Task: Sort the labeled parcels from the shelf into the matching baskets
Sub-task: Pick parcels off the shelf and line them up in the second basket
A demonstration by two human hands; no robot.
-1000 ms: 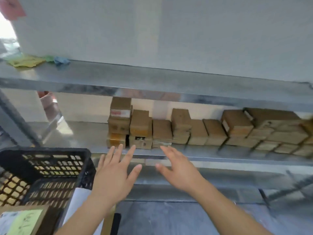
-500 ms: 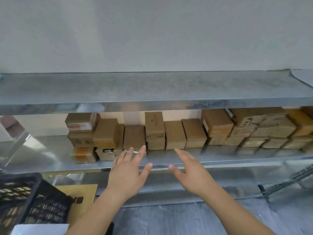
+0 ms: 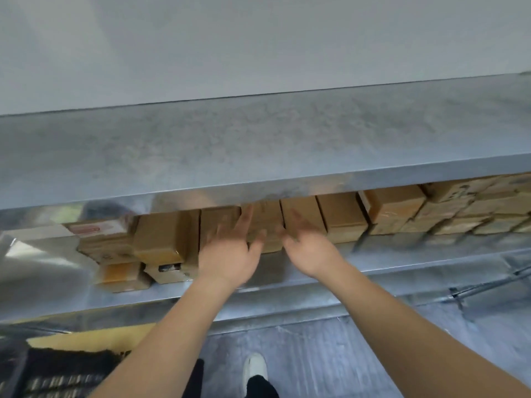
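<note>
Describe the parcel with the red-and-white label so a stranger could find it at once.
Look at the lower metal shelf, under the grey upper board. Go to the row's far left end: the parcel tops the stack there. Only it shows a red-and-white label.

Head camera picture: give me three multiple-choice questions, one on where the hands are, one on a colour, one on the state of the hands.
1. Where are both hands reaching?
A. the middle shelf with boxes
B. the top shelf
C. the floor

2. What colour is the shoe?
A. red
B. white
C. blue

3. How are the hands?
A. clenched in fists
B. open, fingers spread
C. carrying a basket

Answers:
1 A: the left hand and right hand reach a box on the middle shelf.
2 B: the shoe is white.
3 B: the fingers are straight, though blurred.
</note>
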